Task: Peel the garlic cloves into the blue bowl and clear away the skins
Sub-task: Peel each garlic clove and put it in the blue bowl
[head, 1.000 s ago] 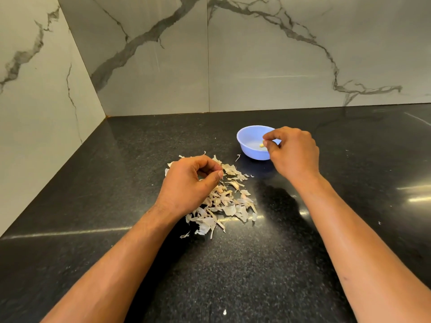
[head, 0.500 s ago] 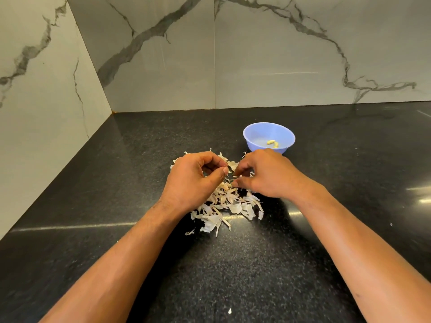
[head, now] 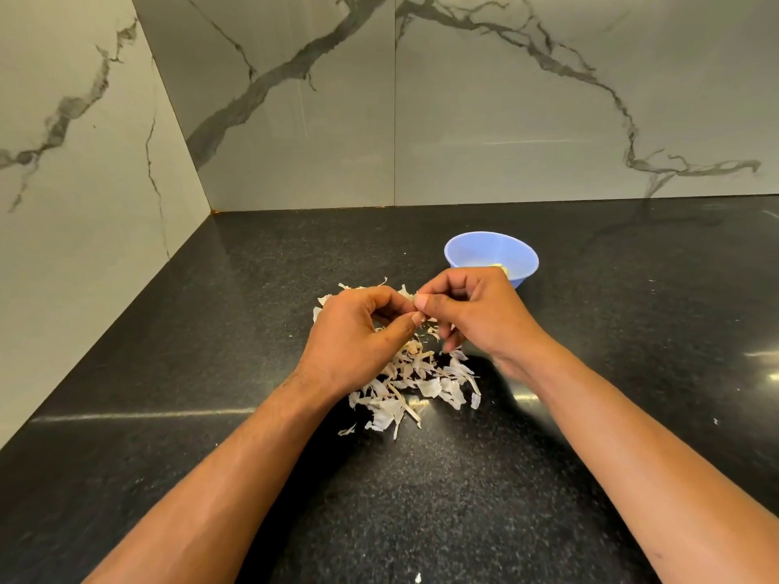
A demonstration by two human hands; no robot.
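Head view: your left hand and right hand meet fingertip to fingertip, both pinching small garlic clove, mostly hidden. Skin pile lies under your fingers on black counter. Blue bowl sits just beyond right knuckles, peeled clove inside.

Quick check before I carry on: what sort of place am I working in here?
Most likely a home kitchen corner: a polished black speckled stone countertop meeting grey-veined marble-look wall panels, with a blue bowl and a pile of garlic skins under both hands.
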